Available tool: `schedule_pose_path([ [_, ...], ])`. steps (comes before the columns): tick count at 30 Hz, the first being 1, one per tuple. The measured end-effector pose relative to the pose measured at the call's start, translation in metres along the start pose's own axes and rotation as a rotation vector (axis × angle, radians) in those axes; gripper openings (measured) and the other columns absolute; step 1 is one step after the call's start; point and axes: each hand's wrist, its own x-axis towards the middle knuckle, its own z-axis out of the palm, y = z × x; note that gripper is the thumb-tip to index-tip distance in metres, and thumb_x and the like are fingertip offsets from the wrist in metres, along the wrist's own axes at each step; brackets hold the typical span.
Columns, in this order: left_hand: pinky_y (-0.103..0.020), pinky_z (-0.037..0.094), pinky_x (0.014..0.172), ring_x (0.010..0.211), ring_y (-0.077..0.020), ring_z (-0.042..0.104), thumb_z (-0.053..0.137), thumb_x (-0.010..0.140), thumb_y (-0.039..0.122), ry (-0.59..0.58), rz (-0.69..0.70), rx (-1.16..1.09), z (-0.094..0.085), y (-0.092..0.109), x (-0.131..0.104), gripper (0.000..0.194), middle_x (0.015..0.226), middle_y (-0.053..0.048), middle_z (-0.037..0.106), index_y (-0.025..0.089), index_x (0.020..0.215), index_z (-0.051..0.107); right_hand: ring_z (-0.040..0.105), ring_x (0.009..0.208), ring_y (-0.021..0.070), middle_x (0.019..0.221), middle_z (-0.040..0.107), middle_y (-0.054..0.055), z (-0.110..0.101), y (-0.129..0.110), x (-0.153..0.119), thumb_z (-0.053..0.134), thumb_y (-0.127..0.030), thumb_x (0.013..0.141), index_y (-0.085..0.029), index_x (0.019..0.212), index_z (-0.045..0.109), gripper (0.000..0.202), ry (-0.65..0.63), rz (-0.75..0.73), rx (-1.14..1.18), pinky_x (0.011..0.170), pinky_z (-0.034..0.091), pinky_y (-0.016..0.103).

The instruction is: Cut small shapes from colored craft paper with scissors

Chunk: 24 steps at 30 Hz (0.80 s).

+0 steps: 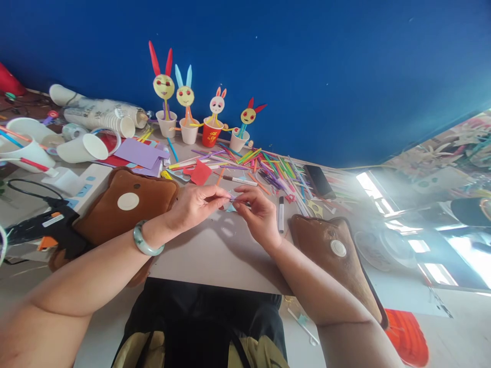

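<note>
Over the middle of the table my left hand (194, 205) and my right hand (260, 214) meet fingertip to fingertip. Both are closed in a pinch on a small purple piece (232, 198), mostly hidden by the fingers, so its kind is unclear. A bit of light blue paper (230, 208) shows just beneath the fingertips. Behind the hands lie a white marker (240, 181) and a red paper scrap (201, 173). A second marker (281, 214) lies right of my right hand.
Several rabbit-faced figures in paper cups (188, 134) line the blue wall. Coloured sticks (264, 166) are heaped before them. Brown cushioned pads (153, 191) flank the work area, with a black glue gun (65, 227) far left. A phone (319, 181) and purple paper (140, 153) lie further back.
</note>
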Motion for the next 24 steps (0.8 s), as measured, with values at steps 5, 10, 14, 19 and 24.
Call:
schedule_pose_path([
  [5, -0.025, 0.055, 0.075, 0.079, -0.0159, 0.073, 0.058, 0.095, 0.037, 0.055, 0.165, 0.182, -0.001, 0.000, -0.003, 0.023, 0.092, -0.006, 0.079, 0.022, 0.099, 0.075, 0.066, 0.073, 0.0148, 0.094, 0.074, 0.004, 0.001, -0.003, -0.001, 0.079, -0.039, 0.078, -0.021, 0.078, 0.066, 0.022, -0.023, 0.270, 0.327, 0.063, 0.054, 0.029],
  [10, -0.021, 0.055, 0.072, 0.076, -0.0134, 0.074, 0.061, 0.094, 0.028, 0.134, 0.398, 0.249, 0.001, -0.003, -0.003, 0.015, 0.090, -0.004, 0.079, 0.021, 0.101, 0.073, 0.065, 0.069, 0.0140, 0.081, 0.073, 0.001, 0.000, -0.006, -0.001, 0.084, -0.032, 0.073, -0.020, 0.069, 0.067, 0.021, -0.007, 0.324, 0.451, 0.064, 0.056, 0.028],
  [14, -0.020, 0.057, 0.070, 0.076, -0.0131, 0.075, 0.063, 0.092, 0.020, 0.208, 0.580, 0.273, 0.002, -0.003, -0.001, 0.013, 0.091, -0.004, 0.079, 0.021, 0.102, 0.070, 0.065, 0.066, 0.0119, 0.086, 0.074, 0.000, 0.000, -0.009, -0.002, 0.085, -0.031, 0.071, -0.021, 0.072, 0.069, 0.019, -0.010, 0.349, 0.492, 0.065, 0.056, 0.027],
  [19, -0.020, 0.057, 0.068, 0.072, -0.0130, 0.074, 0.065, 0.090, 0.020, 0.239, 0.576, 0.301, 0.002, -0.002, 0.000, 0.011, 0.087, -0.003, 0.079, 0.021, 0.100, 0.071, 0.063, 0.061, 0.0118, 0.068, 0.070, -0.002, 0.001, -0.010, -0.003, 0.083, -0.034, 0.075, -0.022, 0.073, 0.069, 0.019, 0.001, 0.326, 0.469, 0.063, 0.055, 0.027],
  [24, -0.021, 0.059, 0.067, 0.072, -0.0144, 0.074, 0.067, 0.089, 0.024, 0.174, 0.340, 0.090, 0.005, 0.002, -0.003, 0.010, 0.086, -0.004, 0.079, 0.019, 0.096, 0.073, 0.065, 0.063, 0.0134, 0.067, 0.070, -0.001, 0.003, -0.012, -0.004, 0.083, -0.033, 0.074, -0.021, 0.069, 0.066, 0.022, 0.047, 0.273, 0.449, 0.061, 0.055, 0.027],
])
